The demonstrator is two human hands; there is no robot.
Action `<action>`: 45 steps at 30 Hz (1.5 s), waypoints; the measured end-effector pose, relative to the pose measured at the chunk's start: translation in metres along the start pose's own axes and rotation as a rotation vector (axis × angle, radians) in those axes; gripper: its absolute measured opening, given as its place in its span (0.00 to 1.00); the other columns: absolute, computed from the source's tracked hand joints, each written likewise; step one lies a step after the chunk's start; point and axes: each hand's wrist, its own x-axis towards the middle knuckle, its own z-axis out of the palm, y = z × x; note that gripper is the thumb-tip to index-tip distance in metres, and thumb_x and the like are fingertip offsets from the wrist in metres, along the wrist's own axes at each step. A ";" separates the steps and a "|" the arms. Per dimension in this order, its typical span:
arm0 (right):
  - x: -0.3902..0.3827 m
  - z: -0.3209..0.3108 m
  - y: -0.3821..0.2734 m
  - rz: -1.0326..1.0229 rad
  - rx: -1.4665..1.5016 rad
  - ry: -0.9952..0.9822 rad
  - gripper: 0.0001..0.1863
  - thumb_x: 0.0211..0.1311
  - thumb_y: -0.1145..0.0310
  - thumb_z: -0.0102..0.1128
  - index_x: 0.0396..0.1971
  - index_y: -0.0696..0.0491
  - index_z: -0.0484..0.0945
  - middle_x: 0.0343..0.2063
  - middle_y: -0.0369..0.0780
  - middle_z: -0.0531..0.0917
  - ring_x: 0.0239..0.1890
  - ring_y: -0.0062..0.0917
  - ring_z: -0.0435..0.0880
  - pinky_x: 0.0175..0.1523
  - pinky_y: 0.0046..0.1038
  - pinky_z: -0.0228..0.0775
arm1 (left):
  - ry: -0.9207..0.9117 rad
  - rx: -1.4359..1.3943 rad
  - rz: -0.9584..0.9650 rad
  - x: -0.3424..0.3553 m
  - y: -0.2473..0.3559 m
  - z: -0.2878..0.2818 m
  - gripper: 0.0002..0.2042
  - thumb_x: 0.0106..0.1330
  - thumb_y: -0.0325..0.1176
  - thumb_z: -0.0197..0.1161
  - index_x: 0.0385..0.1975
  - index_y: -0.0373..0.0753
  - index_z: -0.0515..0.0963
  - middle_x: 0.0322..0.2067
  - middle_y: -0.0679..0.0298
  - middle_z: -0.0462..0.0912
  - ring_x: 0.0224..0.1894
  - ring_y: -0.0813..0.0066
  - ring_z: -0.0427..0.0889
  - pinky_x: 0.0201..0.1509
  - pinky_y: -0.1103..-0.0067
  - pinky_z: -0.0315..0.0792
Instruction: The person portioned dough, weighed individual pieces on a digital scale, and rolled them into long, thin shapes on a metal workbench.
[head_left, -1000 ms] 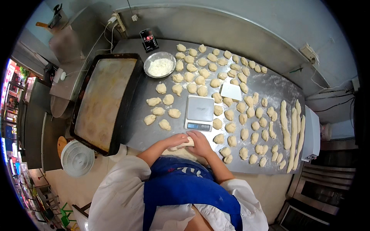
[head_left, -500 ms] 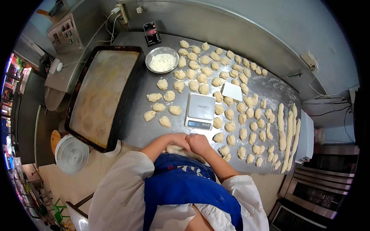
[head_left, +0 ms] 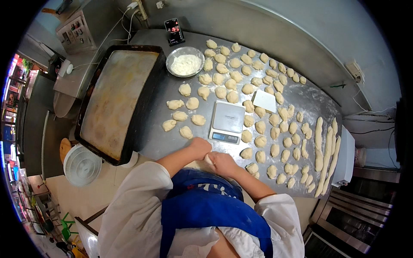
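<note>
My left hand (head_left: 198,147) and my right hand (head_left: 222,162) meet at the near edge of the steel table (head_left: 301,99), closed around a piece of dough (head_left: 209,158) that shows only as a pale sliver between them. Just beyond my hands stands a small digital scale (head_left: 227,122). A loose group of dough pieces (head_left: 183,116) lies left of the scale. Many more dough pieces (head_left: 258,103) cover the table behind and to the right of it.
A large dark baking tray (head_left: 116,99) lies at the table's left end. At the back stand a metal bowl of flour (head_left: 185,62) and a phone (head_left: 174,31). A white scraper (head_left: 264,100) and long dough ropes (head_left: 325,152) lie to the right. A white fan (head_left: 81,165) stands on the floor.
My hands have drawn closer together on the dough at the table's edge. The view has shifted slightly with my head.
</note>
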 end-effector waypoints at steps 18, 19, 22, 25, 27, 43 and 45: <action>0.041 0.046 0.035 -0.166 0.032 0.349 0.28 0.43 0.70 0.66 0.51 0.55 0.75 0.46 0.50 0.80 0.49 0.45 0.79 0.55 0.40 0.69 | 0.304 -0.257 -0.249 -0.062 -0.003 0.039 0.23 0.58 0.47 0.65 0.48 0.37 0.74 0.43 0.54 0.79 0.50 0.57 0.78 0.52 0.64 0.73; 0.037 0.054 0.041 -0.154 0.018 0.353 0.27 0.44 0.70 0.66 0.50 0.54 0.75 0.45 0.49 0.81 0.50 0.45 0.79 0.55 0.41 0.69 | 0.353 -0.275 -0.193 -0.054 -0.009 0.051 0.24 0.59 0.48 0.64 0.48 0.36 0.74 0.42 0.54 0.80 0.48 0.58 0.79 0.50 0.64 0.74; 0.026 0.050 0.037 0.145 0.277 0.350 0.22 0.47 0.68 0.66 0.45 0.54 0.76 0.37 0.49 0.83 0.42 0.45 0.82 0.48 0.43 0.74 | 0.131 -1.195 -0.218 -0.037 -0.031 0.066 0.25 0.62 0.49 0.63 0.50 0.34 0.74 0.37 0.54 0.83 0.42 0.62 0.82 0.45 0.68 0.75; 0.012 0.049 0.046 0.291 0.362 0.349 0.19 0.51 0.64 0.64 0.44 0.55 0.77 0.33 0.51 0.84 0.38 0.47 0.84 0.45 0.43 0.75 | 0.025 -1.331 -0.152 -0.038 -0.024 0.040 0.24 0.62 0.49 0.63 0.48 0.34 0.76 0.34 0.55 0.84 0.37 0.65 0.83 0.42 0.72 0.75; 0.006 0.050 0.047 0.366 0.285 0.257 0.18 0.53 0.63 0.63 0.43 0.54 0.78 0.33 0.51 0.84 0.38 0.48 0.84 0.46 0.43 0.75 | 0.104 -1.017 -0.049 -0.032 -0.027 0.038 0.22 0.60 0.48 0.65 0.46 0.36 0.78 0.35 0.59 0.84 0.36 0.68 0.83 0.42 0.72 0.75; 0.006 0.016 0.026 0.201 -0.222 -0.017 0.11 0.51 0.63 0.64 0.33 0.52 0.82 0.27 0.45 0.84 0.32 0.40 0.86 0.35 0.41 0.77 | -0.371 -0.834 0.157 -0.003 -0.006 -0.002 0.22 0.46 0.50 0.72 0.31 0.36 0.84 0.27 0.55 0.86 0.33 0.62 0.85 0.38 0.71 0.76; 0.009 0.019 0.026 0.164 -0.275 -0.013 0.09 0.52 0.64 0.63 0.32 0.51 0.82 0.26 0.44 0.84 0.31 0.39 0.86 0.33 0.40 0.77 | -0.349 -0.817 0.225 0.004 -0.005 0.001 0.20 0.47 0.48 0.71 0.32 0.36 0.85 0.29 0.54 0.87 0.35 0.62 0.86 0.39 0.71 0.77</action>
